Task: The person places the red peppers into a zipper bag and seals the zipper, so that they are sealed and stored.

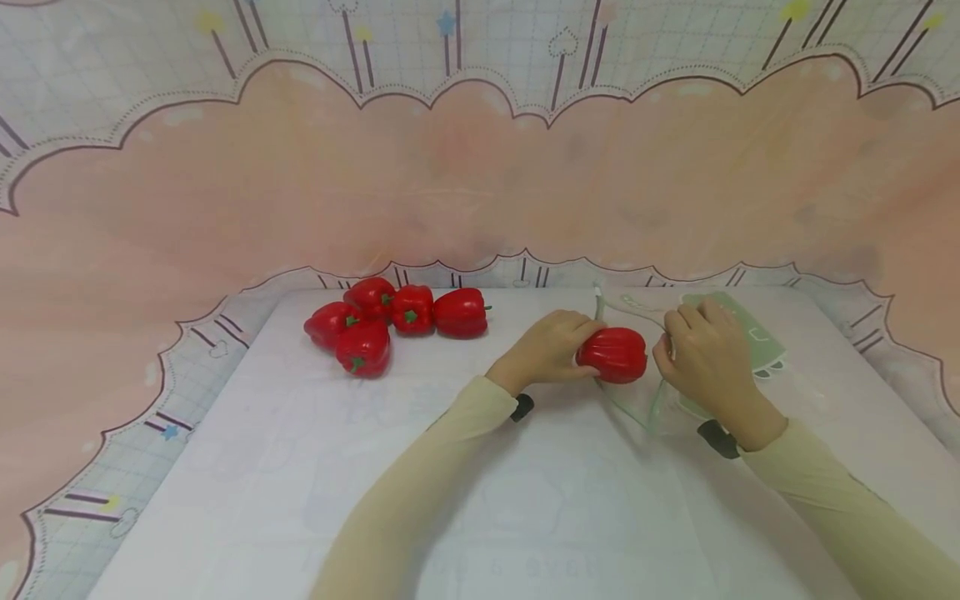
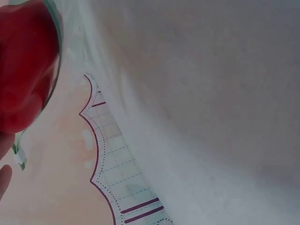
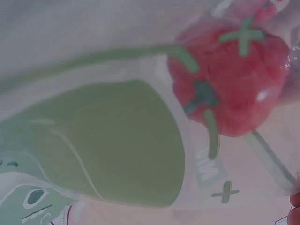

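Note:
My left hand (image 1: 546, 353) grips a red bell pepper (image 1: 615, 357) at the mouth of a see-through bag (image 1: 738, 329) with green print. My right hand (image 1: 705, 358) pinches the bag's edge to the right of the pepper. In the left wrist view the pepper (image 2: 26, 65) has the bag's green rim curving along its side. Through the bag's film, the right wrist view shows the pepper (image 3: 239, 93) with its green stem facing the camera, beside a large green printed shape (image 3: 117, 145). Some of the right hand's fingertips are hidden in the head view.
A cluster of several red bell peppers (image 1: 363, 346) lies at the back left of the white table (image 1: 375, 500). Behind it hangs a peach-coloured patterned curtain (image 1: 450, 183). Dark wrist straps (image 1: 718, 439) show at both wrists.

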Action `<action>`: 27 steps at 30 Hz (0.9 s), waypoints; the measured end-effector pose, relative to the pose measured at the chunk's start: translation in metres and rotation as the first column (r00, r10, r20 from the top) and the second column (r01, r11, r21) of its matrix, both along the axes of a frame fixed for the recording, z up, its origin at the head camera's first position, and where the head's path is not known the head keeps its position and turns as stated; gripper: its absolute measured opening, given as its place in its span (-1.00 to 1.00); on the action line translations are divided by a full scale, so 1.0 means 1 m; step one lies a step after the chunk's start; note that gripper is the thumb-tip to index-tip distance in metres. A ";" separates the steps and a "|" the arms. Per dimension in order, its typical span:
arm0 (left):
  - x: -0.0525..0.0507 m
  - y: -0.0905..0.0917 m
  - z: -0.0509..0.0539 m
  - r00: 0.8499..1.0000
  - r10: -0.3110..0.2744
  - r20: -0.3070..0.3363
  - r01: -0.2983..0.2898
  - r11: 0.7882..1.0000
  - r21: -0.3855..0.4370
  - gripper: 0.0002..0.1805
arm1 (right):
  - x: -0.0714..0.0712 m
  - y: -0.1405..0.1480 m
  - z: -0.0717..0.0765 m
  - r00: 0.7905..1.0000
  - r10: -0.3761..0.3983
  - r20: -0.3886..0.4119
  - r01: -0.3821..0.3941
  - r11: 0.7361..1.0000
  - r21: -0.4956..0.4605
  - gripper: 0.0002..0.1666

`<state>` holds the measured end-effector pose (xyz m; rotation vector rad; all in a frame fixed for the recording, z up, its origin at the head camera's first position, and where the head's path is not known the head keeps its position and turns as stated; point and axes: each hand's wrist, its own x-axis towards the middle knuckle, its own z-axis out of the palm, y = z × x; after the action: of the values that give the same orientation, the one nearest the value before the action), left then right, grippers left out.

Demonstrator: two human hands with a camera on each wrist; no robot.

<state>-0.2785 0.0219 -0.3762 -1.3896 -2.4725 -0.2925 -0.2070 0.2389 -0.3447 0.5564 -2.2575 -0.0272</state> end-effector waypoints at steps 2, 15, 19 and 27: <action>-0.002 0.002 -0.001 1.000 0.019 0.006 -0.019 1.000 -0.023 -0.38 | 0.000 0.000 0.001 1.000 0.007 -0.001 -0.007 1.000 -0.006 -0.87; -0.008 0.009 -0.003 0.994 0.049 0.102 -0.036 0.992 -0.120 -0.37 | -0.001 -0.005 0.005 0.997 0.058 -0.057 -0.059 0.998 -0.024 -0.87; -0.008 0.012 -0.005 0.988 0.041 0.146 -0.022 0.991 -0.131 -0.36 | -0.001 -0.007 0.006 0.996 0.066 -0.056 -0.067 0.998 -0.016 -0.86; -0.010 0.019 -0.005 0.990 0.054 0.134 -0.028 0.981 -0.191 -0.34 | 0.000 -0.007 0.007 0.998 0.056 -0.037 -0.056 0.998 -0.004 -0.85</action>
<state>-0.2881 0.0405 -0.3810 -1.4331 -2.6995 -0.1535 -0.2069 0.2316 -0.3380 0.6113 -2.2051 -0.0029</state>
